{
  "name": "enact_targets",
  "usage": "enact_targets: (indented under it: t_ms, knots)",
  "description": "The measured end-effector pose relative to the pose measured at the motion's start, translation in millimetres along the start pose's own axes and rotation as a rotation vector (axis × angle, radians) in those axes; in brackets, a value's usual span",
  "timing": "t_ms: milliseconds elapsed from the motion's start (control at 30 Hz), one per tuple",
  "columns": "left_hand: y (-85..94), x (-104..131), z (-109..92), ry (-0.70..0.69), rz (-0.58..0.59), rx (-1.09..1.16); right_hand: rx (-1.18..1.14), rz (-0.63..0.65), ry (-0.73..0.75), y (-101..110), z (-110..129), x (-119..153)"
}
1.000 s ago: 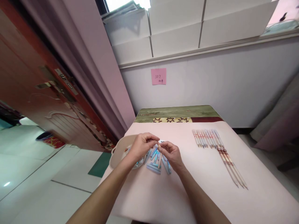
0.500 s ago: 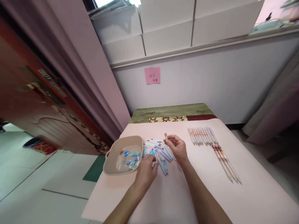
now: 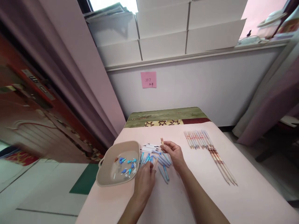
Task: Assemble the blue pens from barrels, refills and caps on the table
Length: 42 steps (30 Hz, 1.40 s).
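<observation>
Beige with reddish markings, a short cylindrical pen part (image 3: 162, 141) stands nearly upright above the counter (image 3: 177, 202), pinched between the thumb and fingers of the right hand (image 3: 173, 152). Nearer the viewer, the fingers of the left hand (image 3: 143, 180) are curled narrowly beside a slender pale-beige pen barrel (image 3: 155, 164); whether they grip it cannot be told. Around both hands lie slim blue pen barrels (image 3: 165, 159), with thin white dark-tipped refills (image 3: 147, 150) just beyond. To the left sits a rounded beige bin (image 3: 105, 174) containing small blue and white pieces (image 3: 132, 166). To the right, a row of slender translucent pens (image 3: 198, 140) adjoins three longer beige-and-brown pens (image 3: 220, 163). Behind, a square pink paper note (image 3: 148, 80) adheres to the pale wall (image 3: 187, 84).
</observation>
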<state>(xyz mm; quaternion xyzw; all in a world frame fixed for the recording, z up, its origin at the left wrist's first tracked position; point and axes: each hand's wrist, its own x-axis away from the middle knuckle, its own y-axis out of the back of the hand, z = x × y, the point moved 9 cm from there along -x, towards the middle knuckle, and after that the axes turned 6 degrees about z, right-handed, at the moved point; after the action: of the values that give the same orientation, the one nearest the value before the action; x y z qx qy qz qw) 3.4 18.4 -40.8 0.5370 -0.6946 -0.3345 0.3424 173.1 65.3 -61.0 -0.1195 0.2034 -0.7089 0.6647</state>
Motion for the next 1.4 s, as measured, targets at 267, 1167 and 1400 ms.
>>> enact_targets:
  t_ms: [267, 1167, 1400]
  knots:
    - [30.7, 7, -21, -0.147, 0.056, 1.098, -0.221, 0.104, -0.079, -34, -18, 22]
    - [51.8, -8, 38, -0.101, -0.172, 1.073, 1.61, 0.241, -0.172, -16, -42, -66]
    - [47.6, -10, 27, -0.179, -0.145, 1.059, 1.736, 0.265, -0.139, -25, -25, -53]
